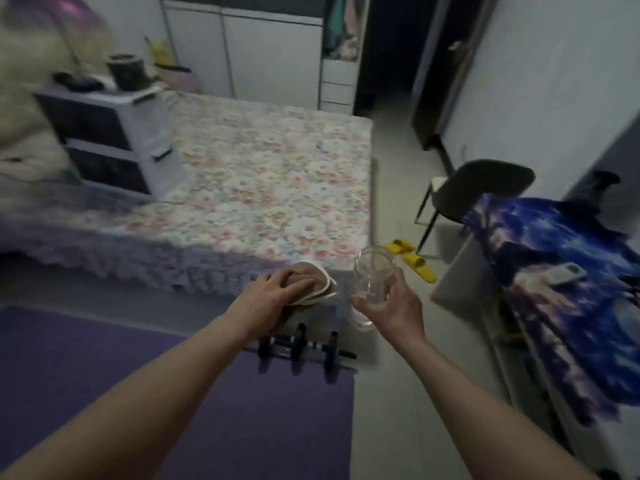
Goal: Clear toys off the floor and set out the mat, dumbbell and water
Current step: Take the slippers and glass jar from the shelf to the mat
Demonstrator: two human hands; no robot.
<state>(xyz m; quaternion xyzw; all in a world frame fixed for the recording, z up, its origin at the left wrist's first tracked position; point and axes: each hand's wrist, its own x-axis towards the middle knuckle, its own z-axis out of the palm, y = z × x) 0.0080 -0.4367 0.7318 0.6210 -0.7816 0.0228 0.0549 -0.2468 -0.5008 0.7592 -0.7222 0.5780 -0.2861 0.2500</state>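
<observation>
The clear glass jar is upright in the right hand, fingers wrapped round its lower half, held above the bare floor just right of the purple mat; whether it has water in it I cannot tell. The dumbbell lies across the mat's far right corner, its bar running left to right, just below and between both hands, so the jar's likely spot beside it is straight down. The left hand is closed on a brown cloth thing by the bed; yellow slippers lie farther right.
</observation>
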